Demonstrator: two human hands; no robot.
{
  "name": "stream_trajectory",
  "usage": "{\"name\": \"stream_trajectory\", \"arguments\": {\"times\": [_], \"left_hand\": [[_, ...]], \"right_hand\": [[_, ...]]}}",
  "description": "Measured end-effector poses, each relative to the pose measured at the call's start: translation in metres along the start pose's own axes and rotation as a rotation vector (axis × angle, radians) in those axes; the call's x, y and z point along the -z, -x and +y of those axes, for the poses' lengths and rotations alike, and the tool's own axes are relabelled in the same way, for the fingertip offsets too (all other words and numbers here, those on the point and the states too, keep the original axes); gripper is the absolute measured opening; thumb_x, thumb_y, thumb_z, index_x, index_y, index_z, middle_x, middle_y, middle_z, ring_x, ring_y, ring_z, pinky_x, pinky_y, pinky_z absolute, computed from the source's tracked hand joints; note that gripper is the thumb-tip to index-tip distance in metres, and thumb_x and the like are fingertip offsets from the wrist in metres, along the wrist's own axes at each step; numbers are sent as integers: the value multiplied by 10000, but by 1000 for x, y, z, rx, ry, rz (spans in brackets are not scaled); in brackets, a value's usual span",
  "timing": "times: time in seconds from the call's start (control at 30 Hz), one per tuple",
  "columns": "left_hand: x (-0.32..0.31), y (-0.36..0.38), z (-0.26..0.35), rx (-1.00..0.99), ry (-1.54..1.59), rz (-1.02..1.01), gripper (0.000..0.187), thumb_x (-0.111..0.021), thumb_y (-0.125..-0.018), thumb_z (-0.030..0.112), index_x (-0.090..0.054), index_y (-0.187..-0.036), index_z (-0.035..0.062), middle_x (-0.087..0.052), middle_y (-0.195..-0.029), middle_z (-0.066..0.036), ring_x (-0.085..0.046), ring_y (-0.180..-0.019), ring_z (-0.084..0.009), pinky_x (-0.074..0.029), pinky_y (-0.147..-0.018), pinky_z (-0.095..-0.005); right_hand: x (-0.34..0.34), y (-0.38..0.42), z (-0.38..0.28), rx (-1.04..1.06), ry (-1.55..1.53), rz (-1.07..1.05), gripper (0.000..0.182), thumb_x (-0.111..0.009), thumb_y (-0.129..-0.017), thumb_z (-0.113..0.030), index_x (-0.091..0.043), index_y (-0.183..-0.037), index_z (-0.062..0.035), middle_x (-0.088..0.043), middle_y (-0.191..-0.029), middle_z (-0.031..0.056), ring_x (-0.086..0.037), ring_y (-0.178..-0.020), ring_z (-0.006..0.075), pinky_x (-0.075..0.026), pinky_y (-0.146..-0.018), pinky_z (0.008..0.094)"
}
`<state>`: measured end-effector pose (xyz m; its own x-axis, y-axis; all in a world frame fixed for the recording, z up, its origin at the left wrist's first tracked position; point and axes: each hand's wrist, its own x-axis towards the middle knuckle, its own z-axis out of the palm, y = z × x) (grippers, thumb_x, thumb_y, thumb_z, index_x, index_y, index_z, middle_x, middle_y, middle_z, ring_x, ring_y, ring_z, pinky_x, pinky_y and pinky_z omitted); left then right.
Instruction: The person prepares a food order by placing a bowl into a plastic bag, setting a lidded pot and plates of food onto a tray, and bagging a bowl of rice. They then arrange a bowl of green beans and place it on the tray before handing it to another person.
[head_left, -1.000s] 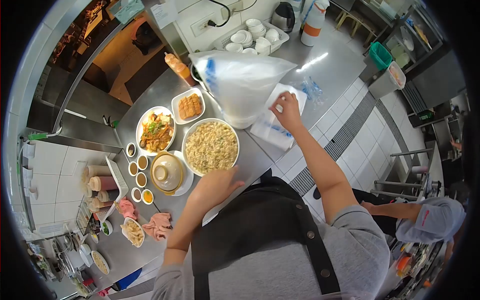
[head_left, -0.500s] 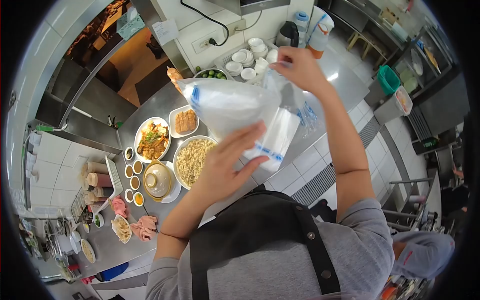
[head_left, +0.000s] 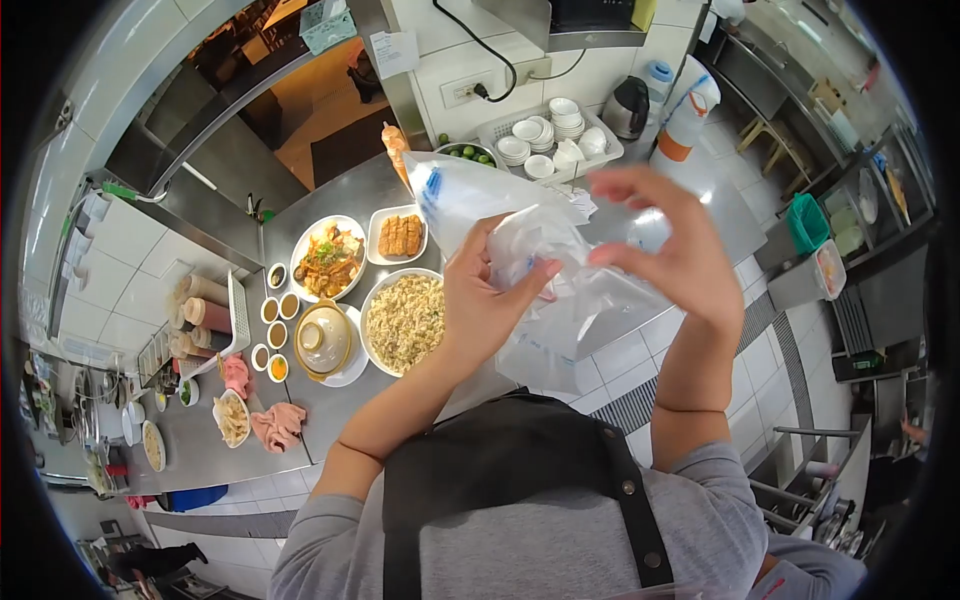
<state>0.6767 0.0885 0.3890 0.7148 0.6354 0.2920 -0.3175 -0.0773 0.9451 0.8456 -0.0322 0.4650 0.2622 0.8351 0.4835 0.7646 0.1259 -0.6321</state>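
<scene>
My left hand (head_left: 490, 290) is closed on a thin, clear plastic bag (head_left: 545, 250) with blue print, the thumb pressing its gathered film. To the right of that grip, my right hand (head_left: 675, 245) hovers with curved fingers and thumb apart, slightly blurred, at the bag's edge. The loose film spreads between both hands and hangs toward the counter's front edge. Just left of my left hand stands a big bowl of fried rice (head_left: 400, 325). Behind it are a white dish of sliced fried cutlet (head_left: 400, 236) and a plate of stir-fried food (head_left: 328, 262).
A lidded clay pot (head_left: 325, 340) and several small sauce cups (head_left: 277, 335) are on the left of the steel counter. At the back are a bowl of green limes (head_left: 467, 153), a basket of white dishes (head_left: 500, 128), a kettle (head_left: 627, 108) and a capped bottle (head_left: 680, 130).
My left hand has gone from lying flat over the bags to gripping the film. My right hand has let go of the raised bag corner, come down and opened. The view has shifted.
</scene>
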Motion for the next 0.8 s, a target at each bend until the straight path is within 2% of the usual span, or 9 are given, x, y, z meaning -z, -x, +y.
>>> {"name": "stream_trajectory", "arguments": {"times": [0.17,0.27,0.4,0.47,0.5,0.53,0.6,0.73,0.8], "left_hand": [[9,3,-7,2,-88,59,494,-742,-818,4,-494,-1245,-18,-660,-1032,-129,-677,-860,-143,-572,-625,-246],[29,7,1,290,-129,-69,443,-722,-842,30,-519,-1235,0,-668,-1025,-133,-668,-886,-149,-546,-662,-278],[63,9,-7,195,-489,-145,399,-667,-886,65,-532,-1257,5,-667,-1078,-122,-623,-1023,-189,-486,-890,-332],[64,7,5,-271,-694,204,397,-652,-892,82,-553,-1271,21,-636,-1160,-134,-563,-1124,-231,-401,-1001,-358],[58,6,15,-437,-631,281,384,-692,-849,99,-621,-1226,107,-608,-1221,-143,-532,-1173,-275,-392,-1021,-393],[52,7,26,-431,-631,298,384,-692,-849,99,-621,-1226,107,-608,-1221,-143,-532,-1173,-275,-392,-1021,-393],[47,12,41,-815,-1129,-11,290,-735,-793,128,-703,-1076,184,-614,-1216,-122,-501,-1210,-304,-363,-1048,-458],[61,11,33,-841,-1196,-49,202,-773,-732,168,-724,-922,213,-637,-1183,-98,-464,-1251,-322,-331,-1067,-504],[63,12,29,-1023,-1140,-115,114,-751,-735,138,-689,-829,155,-673,-1005,-63,-538,-1181,-294,-378,-1038,-498]], "right_hand": [[-42,9,30,-137,-445,-115,99,-698,-830,-9,-691,-928,11,-684,-991,78,-611,-928,152,-467,-844,286],[-48,8,37,-170,-476,103,93,-701,-812,-40,-682,-864,34,-683,-862,78,-606,-804,148,-481,-779,291],[-42,2,39,-254,-359,-35,123,-735,-774,-59,-655,-798,31,-657,-756,54,-590,-746,131,-478,-739,280],[-51,-4,37,-300,-349,-195,204,-799,-707,-86,-622,-728,12,-621,-683,23,-569,-703,106,-465,-680,268],[-54,-7,37,-300,-349,-212,204,-799,-707,-86,-622,-728,12,-621,-683,23,-569,-703,106,-465,-680,268],[-58,-11,37,-324,-425,-308,221,-816,-685,-50,-602,-718,-10,-612,-700,10,-568,-710,89,-463,-676,256],[-63,-19,33,-338,-499,-423,256,-833,-662,-14,-582,-708,-32,-603,-717,-3,-567,-716,73,-460,-671,243],[-62,-28,31,-235,-685,-532,285,-843,-649,-12,-564,-699,-39,-594,-704,9,-545,-685,77,-434,-643,229],[-57,-29,35,-162,-739,-511,279,-837,-662,-19,-561,-697,-38,-592,-700,15,-542,-680,81,-427,-638,225]]}}
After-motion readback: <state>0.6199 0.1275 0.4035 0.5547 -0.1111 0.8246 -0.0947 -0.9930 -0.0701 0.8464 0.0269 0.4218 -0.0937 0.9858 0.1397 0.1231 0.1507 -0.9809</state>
